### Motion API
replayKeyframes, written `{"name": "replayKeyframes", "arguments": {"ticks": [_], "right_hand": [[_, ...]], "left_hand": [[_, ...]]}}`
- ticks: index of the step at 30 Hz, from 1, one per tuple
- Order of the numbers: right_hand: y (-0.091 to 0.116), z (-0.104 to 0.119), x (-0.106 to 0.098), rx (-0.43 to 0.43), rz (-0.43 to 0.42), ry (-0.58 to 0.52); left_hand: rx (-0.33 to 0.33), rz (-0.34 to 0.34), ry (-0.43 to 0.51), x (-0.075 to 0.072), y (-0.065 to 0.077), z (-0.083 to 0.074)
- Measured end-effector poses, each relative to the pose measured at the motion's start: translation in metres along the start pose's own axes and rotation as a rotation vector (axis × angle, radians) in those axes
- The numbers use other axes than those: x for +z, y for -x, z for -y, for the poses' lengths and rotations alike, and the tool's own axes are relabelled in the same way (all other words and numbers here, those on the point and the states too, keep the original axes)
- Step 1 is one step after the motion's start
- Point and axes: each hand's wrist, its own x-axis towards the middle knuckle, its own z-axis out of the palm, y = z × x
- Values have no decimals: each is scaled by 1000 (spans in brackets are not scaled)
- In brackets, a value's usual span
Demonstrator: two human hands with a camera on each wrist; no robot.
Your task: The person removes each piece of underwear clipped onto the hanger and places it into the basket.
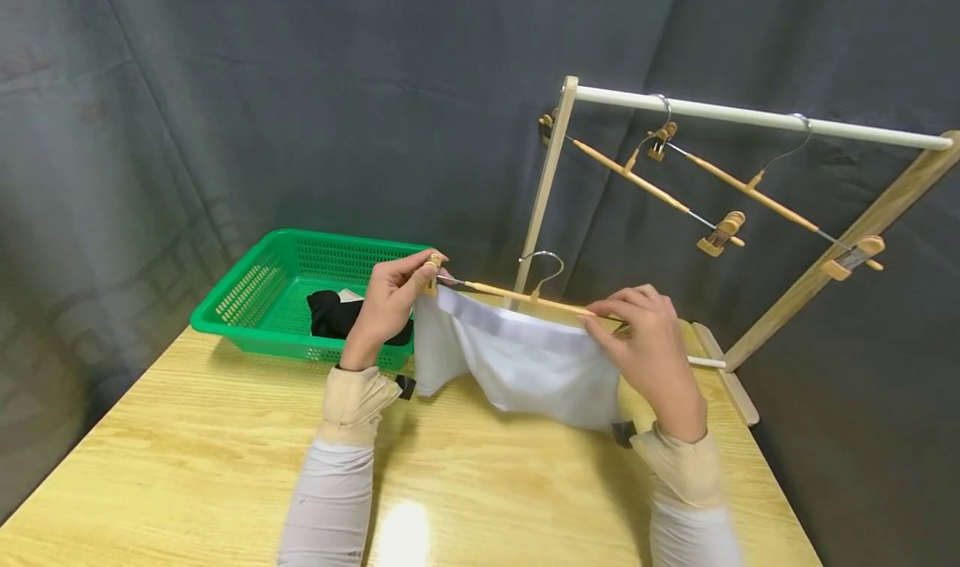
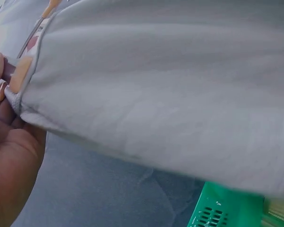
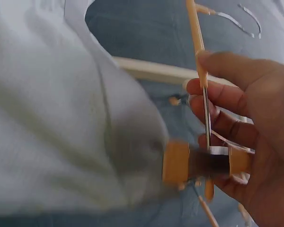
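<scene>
A light grey cloth garment [image 1: 525, 367] hangs from a wooden clip hanger [image 1: 491, 289] held above the table. My left hand [image 1: 392, 296] pinches the left clip [image 2: 20, 74], which bites the garment's waistband corner. Thumb and fingers of my right hand [image 1: 648, 354] grip the hanger bar near its right end. Below those fingers sits the right clip [image 3: 176, 163], at the garment's other edge; blur hides whether it bites the cloth. Between the clips the waistband sags a little under the bar. The hanger's metal hook [image 1: 553, 258] points up, free of any rail.
A wooden rack with a white rail [image 1: 750, 115] stands at the right, carrying two bare clip hangers [image 1: 637, 179]. Behind my left hand is a green basket [image 1: 247, 288] with black cloth [image 1: 330, 315] inside. A grey curtain [image 1: 337, 92] closes off the back of the wooden table [image 1: 225, 450].
</scene>
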Motion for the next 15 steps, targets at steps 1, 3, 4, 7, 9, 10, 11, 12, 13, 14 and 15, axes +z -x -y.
{"name": "replayKeyframes", "arguments": {"ticks": [1,3,4,7,9,10,11,12,13,14,15], "right_hand": [[-2,3,3,-4,-3,11],[-8,11,10,-6,6,16],[-10,15,14,-11,14,19],[-15,24,27,-22,29,29],[-17,28,33,-24,16,28],[-18,29,35,-21,5,31],[-19,29,37,-17,-9,29],[-19,28,39,-12,-21,22],[-19,27,40,-8,-35,14],[-18,25,40,-7,-44,2],[-18,24,41,-9,-51,-10]], "left_hand": [[3,-6,5,1,0,-4],[17,-20,14,2,1,-3],[17,-21,17,3,1,-2],[15,-19,26,6,1,-1],[10,-25,27,7,0,-1],[7,-27,30,7,-1,-1],[2,-26,35,8,-2,-1],[-5,-23,39,8,-2,-1],[-16,-17,47,9,-3,-1],[-24,-10,55,10,-3,-1],[-33,-3,62,10,-3,-1]]}}
